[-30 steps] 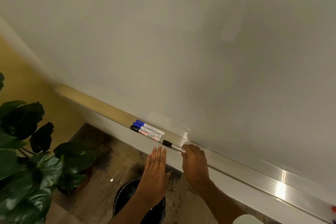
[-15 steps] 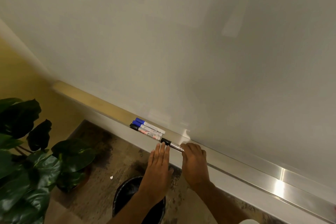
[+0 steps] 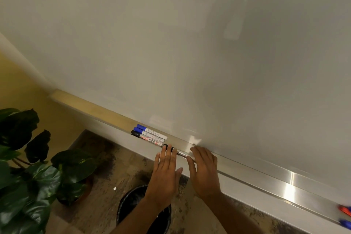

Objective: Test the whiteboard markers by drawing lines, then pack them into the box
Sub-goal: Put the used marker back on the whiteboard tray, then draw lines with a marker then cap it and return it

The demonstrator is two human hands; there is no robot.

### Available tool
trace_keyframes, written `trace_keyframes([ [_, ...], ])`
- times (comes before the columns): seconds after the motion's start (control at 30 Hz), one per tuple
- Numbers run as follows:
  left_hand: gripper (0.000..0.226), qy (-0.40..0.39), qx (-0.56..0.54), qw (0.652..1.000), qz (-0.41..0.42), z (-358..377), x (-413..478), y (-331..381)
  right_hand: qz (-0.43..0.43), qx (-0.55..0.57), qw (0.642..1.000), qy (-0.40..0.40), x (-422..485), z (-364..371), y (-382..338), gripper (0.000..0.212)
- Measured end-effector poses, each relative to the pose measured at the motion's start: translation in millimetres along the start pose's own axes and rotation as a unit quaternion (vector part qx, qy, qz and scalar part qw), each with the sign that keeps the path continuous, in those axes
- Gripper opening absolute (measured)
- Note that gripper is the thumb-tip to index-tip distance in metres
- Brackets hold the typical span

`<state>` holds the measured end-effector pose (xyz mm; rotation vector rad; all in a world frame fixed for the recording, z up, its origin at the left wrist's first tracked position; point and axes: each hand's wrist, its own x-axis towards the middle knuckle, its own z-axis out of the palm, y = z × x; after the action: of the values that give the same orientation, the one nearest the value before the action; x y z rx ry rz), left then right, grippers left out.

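A blank whiteboard (image 3: 190,43) fills the view, with a metal tray (image 3: 266,182) along its lower edge. Three markers (image 3: 150,136) lie side by side on the tray: two blue-capped, one black-capped. Just right of them lies another black-capped marker (image 3: 179,151) between my hands. My left hand (image 3: 165,173) is flat, its fingertips touching that marker's cap. My right hand (image 3: 204,169) has its thumb and forefinger around the marker's tail end, which it hides. No box is in view.
A red marker (image 3: 344,211) and a blue marker (image 3: 345,222) lie on the tray at the far right edge. A black bin (image 3: 133,201) stands on the floor below my arms. A leafy potted plant (image 3: 28,176) is at the left.
My left hand has slid up until its fingertips reach the marker's cap. My right hand's fingers have loosened and spread over the tail end. The marker stays low on the tray.
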<state>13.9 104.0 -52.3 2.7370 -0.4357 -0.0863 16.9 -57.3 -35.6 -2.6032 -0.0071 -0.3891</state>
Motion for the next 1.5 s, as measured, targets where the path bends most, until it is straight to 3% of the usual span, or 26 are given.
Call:
trace_keyframes([
  [0.3, 0.091, -0.036, 0.005, 0.999, 0.001, -22.1, -4.3, 58.3, -0.017, -0.015, 1.000, -0.002, -29.0, -65.1, 11.9, 0.050],
  [0.5, 0.077, -0.031, 0.031, 0.998, 0.046, -19.4, -13.5, 108.9, 0.016, -0.050, 0.999, -0.002, -60.2, -107.7, 43.2, 0.061],
  [0.8, 0.089, -0.068, 0.029, 0.993, 0.094, -2.5, -26.8, 216.1, 0.094, -0.117, 0.989, 0.004, -119.3, -184.3, 119.3, 0.067],
  [1.3, 0.097, -0.137, 0.037, 0.978, 0.153, 65.6, -35.3, 358.4, 0.191, -0.186, 0.963, 0.030, -201.4, -265.8, 261.3, 0.060],
  [1.5, 0.104, -0.175, 0.059, 0.969, 0.165, 90.5, -30.9, 394.7, 0.234, -0.207, 0.950, -0.017, -214.3, -272.9, 305.5, 0.052],
])
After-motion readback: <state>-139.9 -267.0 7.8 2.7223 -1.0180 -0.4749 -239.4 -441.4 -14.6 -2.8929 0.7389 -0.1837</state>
